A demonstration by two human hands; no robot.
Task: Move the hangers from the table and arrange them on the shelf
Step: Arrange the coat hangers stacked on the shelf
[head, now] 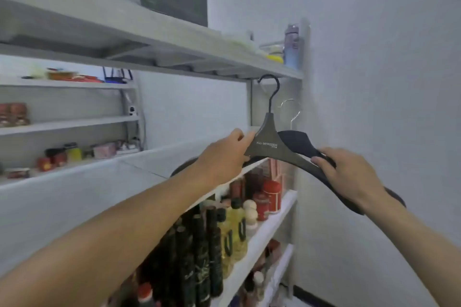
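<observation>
Left hand (225, 154): fingers pinch the grey hanger (270, 143) at its centre neck.
Right hand (349, 173): fingers curled around the hangers' right arm.
Grey hanger: upright, black hook at the top shelf's (174, 40) front edge.
Black hanger (298, 141): just behind, silver hook.
Lower shelf (259, 239): bottles (232, 232).

1. The front hanger (268, 143) is dark grey-brown with pale lettering and a black hook.
2. The hanger behind it (298, 142) is black with a silver hook.
3. The shelf (174, 40) is pale grey, the wall (374, 57) white.
4. A red tin (272, 195) stands beside yellow bottles (234, 232) and dark, mottled bottles (199, 257).
5. At the upper shelf's right end, a pale blue-lilac bottle (291, 45).
</observation>
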